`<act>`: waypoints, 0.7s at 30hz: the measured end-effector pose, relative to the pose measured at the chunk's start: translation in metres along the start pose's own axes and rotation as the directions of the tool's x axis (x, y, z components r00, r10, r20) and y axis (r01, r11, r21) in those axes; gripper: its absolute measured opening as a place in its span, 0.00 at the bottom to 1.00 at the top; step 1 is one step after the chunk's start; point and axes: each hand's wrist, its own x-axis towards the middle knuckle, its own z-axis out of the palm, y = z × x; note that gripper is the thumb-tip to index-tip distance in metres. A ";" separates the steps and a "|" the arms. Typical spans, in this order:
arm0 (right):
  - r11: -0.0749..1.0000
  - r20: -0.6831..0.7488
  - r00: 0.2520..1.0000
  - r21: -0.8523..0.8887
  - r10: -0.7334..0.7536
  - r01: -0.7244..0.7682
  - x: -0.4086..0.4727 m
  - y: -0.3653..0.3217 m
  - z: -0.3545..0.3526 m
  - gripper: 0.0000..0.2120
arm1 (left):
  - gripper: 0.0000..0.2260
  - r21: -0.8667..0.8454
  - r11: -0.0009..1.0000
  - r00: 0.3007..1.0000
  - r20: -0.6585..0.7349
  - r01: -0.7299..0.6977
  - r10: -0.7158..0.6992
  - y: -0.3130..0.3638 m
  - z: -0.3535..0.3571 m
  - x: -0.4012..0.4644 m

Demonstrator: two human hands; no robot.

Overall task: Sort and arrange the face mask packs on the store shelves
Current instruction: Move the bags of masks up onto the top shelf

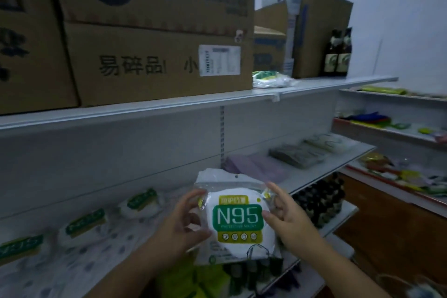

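Observation:
A white N95 mask pack point(238, 219) with a green label is held upright in front of the middle shelf point(321, 174). My left hand point(180, 225) grips its left edge, thumb on the front. My right hand point(287, 218) pinches its right edge, fingers partly spread. Several more green-labelled mask packs point(85, 222) lie in a row on the shelf to the left. Purple mask packs point(254, 167) and grey ones point(295, 155) lie further right on that shelf. One more white pack point(271, 78) sits on the top shelf.
Large cardboard boxes point(150, 31) fill the top shelf point(314, 87), with dark bottles point(338, 53) at its right end. Dark bottles point(319, 201) stand on the shelf below. A side rack point(387, 128) on the right holds colourful goods.

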 end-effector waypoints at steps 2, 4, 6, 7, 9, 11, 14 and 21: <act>0.998 -0.032 0.999 -0.052 -0.038 0.037 -0.002 -0.004 -0.043 0.26 | 0.35 0.011 1.000 0.998 0.062 -0.021 0.020 0.019 0.032 0.027; 0.994 -0.075 0.995 -0.095 -0.060 0.053 -0.005 -0.005 -0.084 0.29 | 0.37 0.051 0.998 0.991 0.124 -0.046 0.039 0.035 0.065 0.055; 0.990 -0.123 0.990 -0.129 -0.071 0.055 -0.010 -0.004 -0.120 0.30 | 0.36 0.063 0.996 0.983 0.176 -0.058 0.046 0.048 0.095 0.081; 0.988 -0.148 0.986 -0.147 -0.076 0.054 -0.012 -0.003 -0.135 0.29 | 0.35 0.063 0.997 0.981 0.190 -0.048 0.035 0.052 0.110 0.093; 0.990 -0.192 0.978 -0.129 -0.078 0.053 -0.011 -0.001 -0.163 0.26 | 0.34 0.085 0.995 0.978 0.209 -0.044 0.026 0.056 0.135 0.116; 0.993 -0.217 0.974 -0.106 -0.069 0.047 -0.008 0.001 -0.186 0.24 | 0.32 0.147 0.987 0.975 0.220 -0.057 0.024 0.057 0.156 0.137; 0.990 -0.252 0.966 -0.138 -0.053 0.018 0.004 0.006 -0.218 0.20 | 0.26 0.225 0.972 0.982 0.187 -0.068 0.025 0.054 0.177 0.171; 0.992 -0.335 0.942 -0.123 -0.003 -0.041 0.065 0.010 -0.280 0.11 | 0.17 0.157 0.987 0.989 0.150 -0.040 0.017 0.046 0.211 0.263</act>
